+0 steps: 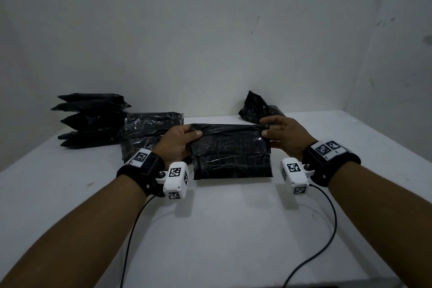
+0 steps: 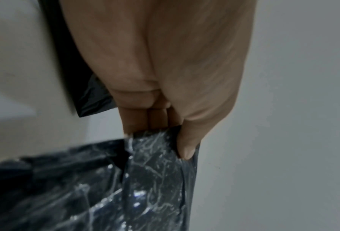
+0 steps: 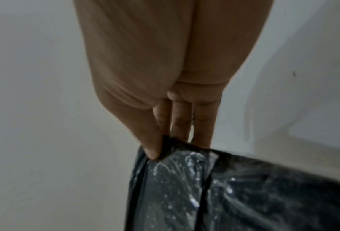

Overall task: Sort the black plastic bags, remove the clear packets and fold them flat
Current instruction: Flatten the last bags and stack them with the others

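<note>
Both hands (image 1: 230, 139) pinch black bag (image 1: 231, 159) top corners, clear packet inside

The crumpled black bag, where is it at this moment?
In the head view the crumpled black bag lies at the far right of the white table, by the wall, just behind the right hand.

No readable txt; only coded square markers on wrist cams (image 1: 175, 179), no words/nos.

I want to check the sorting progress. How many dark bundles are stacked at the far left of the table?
5, piled one upon another in the stack at the table's far left edge; more may be hidden behind.
</note>
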### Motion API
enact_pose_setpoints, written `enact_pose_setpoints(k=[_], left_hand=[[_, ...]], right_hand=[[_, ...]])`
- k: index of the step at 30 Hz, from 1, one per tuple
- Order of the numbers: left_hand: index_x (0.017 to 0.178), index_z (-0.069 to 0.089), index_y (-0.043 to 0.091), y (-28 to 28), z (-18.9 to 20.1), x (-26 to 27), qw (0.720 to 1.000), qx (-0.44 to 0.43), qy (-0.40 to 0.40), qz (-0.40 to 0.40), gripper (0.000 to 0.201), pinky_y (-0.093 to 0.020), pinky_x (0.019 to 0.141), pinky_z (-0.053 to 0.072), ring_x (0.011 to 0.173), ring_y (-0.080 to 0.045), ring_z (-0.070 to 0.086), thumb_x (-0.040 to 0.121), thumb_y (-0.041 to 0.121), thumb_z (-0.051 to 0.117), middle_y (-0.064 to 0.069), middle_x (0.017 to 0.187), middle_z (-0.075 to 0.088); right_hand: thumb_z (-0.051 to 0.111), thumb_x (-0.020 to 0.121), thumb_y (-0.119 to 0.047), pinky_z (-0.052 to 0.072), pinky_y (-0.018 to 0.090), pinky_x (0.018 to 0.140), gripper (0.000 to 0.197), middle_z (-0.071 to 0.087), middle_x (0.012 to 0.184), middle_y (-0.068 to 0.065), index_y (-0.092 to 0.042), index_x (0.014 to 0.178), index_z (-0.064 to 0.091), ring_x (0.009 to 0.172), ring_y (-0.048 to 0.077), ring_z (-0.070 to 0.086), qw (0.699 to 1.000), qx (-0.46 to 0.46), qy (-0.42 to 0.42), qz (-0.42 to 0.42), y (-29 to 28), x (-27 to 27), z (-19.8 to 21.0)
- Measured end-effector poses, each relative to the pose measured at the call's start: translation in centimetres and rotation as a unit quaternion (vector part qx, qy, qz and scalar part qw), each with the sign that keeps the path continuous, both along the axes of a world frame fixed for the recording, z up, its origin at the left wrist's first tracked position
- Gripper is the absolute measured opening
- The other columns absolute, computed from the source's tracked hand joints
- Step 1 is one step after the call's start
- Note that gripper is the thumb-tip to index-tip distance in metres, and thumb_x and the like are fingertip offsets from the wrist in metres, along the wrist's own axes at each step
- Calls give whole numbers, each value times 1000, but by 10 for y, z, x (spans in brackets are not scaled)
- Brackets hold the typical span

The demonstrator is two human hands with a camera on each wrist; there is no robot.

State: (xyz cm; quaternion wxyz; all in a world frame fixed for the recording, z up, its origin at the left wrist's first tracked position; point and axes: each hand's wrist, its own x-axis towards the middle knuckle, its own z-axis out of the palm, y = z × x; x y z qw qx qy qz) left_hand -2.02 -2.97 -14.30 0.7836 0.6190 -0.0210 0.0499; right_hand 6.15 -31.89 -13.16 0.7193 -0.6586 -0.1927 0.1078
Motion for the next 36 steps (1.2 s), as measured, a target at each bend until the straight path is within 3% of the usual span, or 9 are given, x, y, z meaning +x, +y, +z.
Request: enact_pose_setpoints(k=[4,8,16,21,23,27,30,32,36], left_hand=[[97,68,1,-4,0,-1,1000,-2,-6,-4,18,-31,62,62,68,-19,73,98,-4,50,-11,80,75],[100,69,3,-2,-3,0,1000,8,-3,-4,17,-30,66,62,73,-18,73,97,-2,53,-9,85,75],[105,72,6,2,-8,3,1000,20,-2,0,17,-32,73,62,79,-18,72,96,4,58,-11,96,74],[107,66,0,-4,-8,2,1000,-10,-12,10,16,-31,65,61,76,-19,74,97,-2,54,-10,89,75],[105,66,-1,-6,-6,0,999,-25,-21,15,16,-31,64,61,75,-19,74,97,-3,52,-11,87,75],[110,67,4,-2,-7,-3,1000,-5,-9,-13,21,-33,69,62,82,-21,74,92,-3,58,-12,94,75],[120,65,18,9,-4,-5,995,58,4,-85,43,-40,80,62,90,-24,72,81,13,80,-16,103,72],[132,54,29,15,9,-7,981,165,-2,-106,62,-41,87,59,102,-23,71,77,31,84,-12,115,73],[137,39,42,-5,46,-6,935,324,-52,-138,59,-36,103,51,122,-18,62,95,10,66,-14,137,59]], right_hand=[[62,96,-13,57,29,65,7,69,83,4,-11,97,69,75,18,67,1000,-21,22,0,1,-1,5],[64,94,-11,57,30,63,14,69,72,3,-9,81,66,68,18,66,998,-61,-12,-27,0,1,5],[57,100,-15,56,31,60,17,66,77,6,-10,85,65,70,18,63,997,-60,-20,-41,5,1,6],[60,99,-20,55,31,61,10,68,82,3,-12,96,65,72,17,65,999,-41,-4,-36,6,-1,7],[64,96,-15,55,31,65,9,70,90,2,-15,104,65,76,15,68,998,-57,10,-15,4,-1,5],[65,89,5,55,29,63,22,65,92,7,-13,101,62,74,17,66,999,-12,9,-52,3,0,4],[66,89,3,54,30,65,23,65,95,9,-15,104,62,79,19,65,998,-13,-11,-63,0,2,10],[65,90,4,55,30,67,23,66,93,6,-14,104,62,79,17,65,998,-14,-25,-47,-4,5,16],[62,89,9,55,31,76,25,67,76,6,-11,105,61,71,15,66,997,-43,-62,10,-6,7,33]])
